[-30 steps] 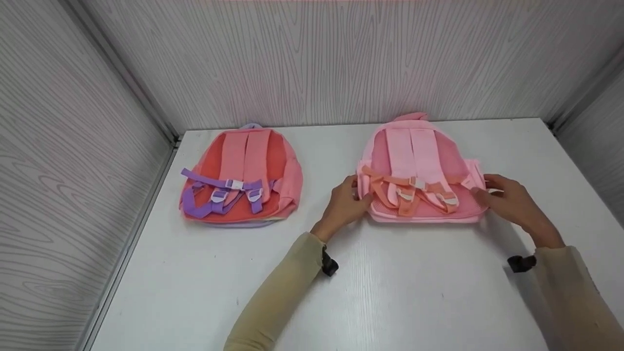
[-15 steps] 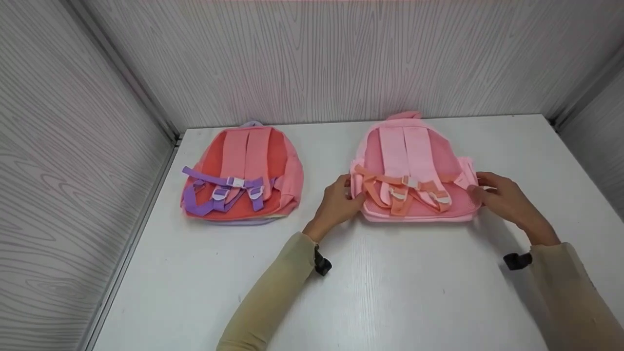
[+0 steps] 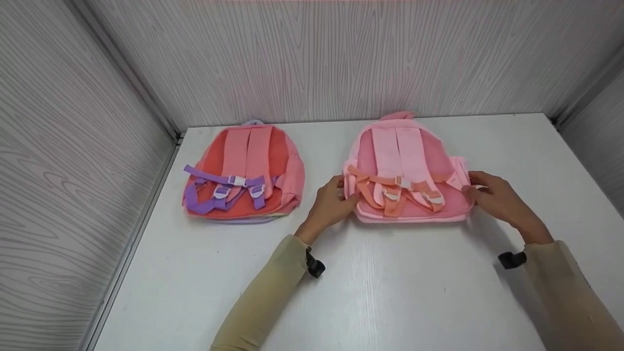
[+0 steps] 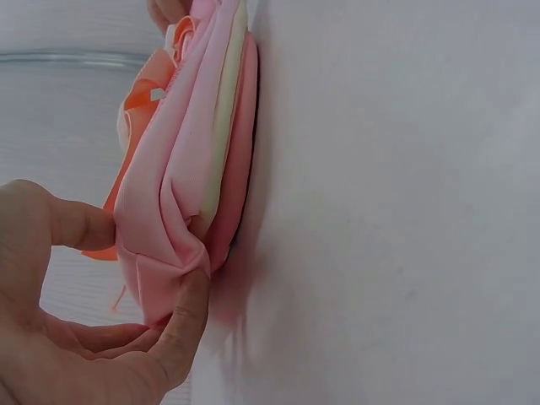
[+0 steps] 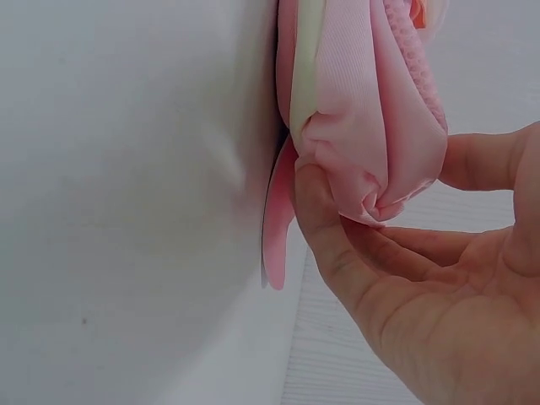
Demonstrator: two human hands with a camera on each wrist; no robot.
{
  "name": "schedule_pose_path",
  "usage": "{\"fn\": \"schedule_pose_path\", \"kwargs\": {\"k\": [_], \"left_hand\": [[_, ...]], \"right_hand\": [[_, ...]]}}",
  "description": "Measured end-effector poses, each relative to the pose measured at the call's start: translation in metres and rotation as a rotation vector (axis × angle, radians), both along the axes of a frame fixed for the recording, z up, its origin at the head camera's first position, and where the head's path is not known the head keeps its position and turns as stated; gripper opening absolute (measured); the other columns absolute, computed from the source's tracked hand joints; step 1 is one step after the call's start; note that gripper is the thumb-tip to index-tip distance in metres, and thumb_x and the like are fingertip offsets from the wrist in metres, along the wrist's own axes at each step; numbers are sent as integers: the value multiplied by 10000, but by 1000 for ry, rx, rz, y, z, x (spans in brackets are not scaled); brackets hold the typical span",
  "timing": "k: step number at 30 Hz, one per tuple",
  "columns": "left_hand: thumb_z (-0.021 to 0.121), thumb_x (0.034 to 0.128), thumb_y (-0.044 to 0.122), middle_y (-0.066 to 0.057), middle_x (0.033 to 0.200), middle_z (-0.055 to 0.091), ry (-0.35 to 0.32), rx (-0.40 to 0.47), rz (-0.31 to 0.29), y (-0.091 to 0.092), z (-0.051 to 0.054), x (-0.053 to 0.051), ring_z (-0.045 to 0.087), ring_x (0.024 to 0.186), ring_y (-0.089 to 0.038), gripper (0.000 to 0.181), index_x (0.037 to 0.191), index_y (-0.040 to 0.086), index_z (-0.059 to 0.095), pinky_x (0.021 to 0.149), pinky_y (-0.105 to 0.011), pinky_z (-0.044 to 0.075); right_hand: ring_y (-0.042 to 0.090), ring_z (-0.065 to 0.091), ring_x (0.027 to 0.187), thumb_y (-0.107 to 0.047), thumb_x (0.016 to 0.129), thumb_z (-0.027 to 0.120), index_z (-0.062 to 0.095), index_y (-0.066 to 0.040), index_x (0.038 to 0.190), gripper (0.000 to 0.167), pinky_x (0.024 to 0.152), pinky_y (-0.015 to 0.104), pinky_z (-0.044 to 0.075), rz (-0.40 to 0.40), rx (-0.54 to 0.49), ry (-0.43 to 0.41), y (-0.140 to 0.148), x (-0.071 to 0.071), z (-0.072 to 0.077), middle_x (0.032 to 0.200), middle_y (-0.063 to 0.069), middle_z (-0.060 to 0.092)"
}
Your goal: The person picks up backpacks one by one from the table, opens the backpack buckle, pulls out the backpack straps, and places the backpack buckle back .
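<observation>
A light pink backpack lies strap side up on the white table, its orange webbing and white buckles across the lower half. At its left side my left hand grips the edge, thumb on the upper face and fingers curled round the side, as the left wrist view shows. My right hand holds the opposite side the same way; in the right wrist view its fingers curl beneath the pink fabric. A coral backpack with purple straps lies to the left, also strap side up, apart from both hands.
The white table meets a grey wood-grain panel behind the bags. Another such panel rises along the left edge, and one more stands at the right.
Both hands have shifted the light pink backpack a little to the left, nearer to the coral one. The coral backpack stays almost where it was.
</observation>
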State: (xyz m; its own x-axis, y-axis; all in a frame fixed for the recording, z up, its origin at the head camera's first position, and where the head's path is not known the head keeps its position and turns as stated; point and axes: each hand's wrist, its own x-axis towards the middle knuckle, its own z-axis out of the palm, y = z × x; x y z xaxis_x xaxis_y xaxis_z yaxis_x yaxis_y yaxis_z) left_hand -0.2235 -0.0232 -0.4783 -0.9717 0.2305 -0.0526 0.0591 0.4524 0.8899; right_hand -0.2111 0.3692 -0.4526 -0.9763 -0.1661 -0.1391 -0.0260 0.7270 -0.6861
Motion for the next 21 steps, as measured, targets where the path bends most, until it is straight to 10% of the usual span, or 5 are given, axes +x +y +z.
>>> {"fn": "schedule_pose_path", "kwargs": {"k": [10,21], "left_hand": [[674,1000,251,-174,1438,610,6,-9,4,-10,0,6,704,1110,-230,653,1572,27,451,856,-325,617],[670,1005,250,-172,1420,614,21,9,3,-19,-1,14,709,1095,-221,646,1571,27,451,854,-325,623]], "right_hand": [[511,555,1332,-352,1117,497,354,37,1623,654,963,362,538,5,29,8,-10,2,-2,1571,334,465],[536,586,1303,-316,1110,525,384,46,1605,629,798,70,440,32,-20,44,-15,7,-4,1534,343,500]]}}
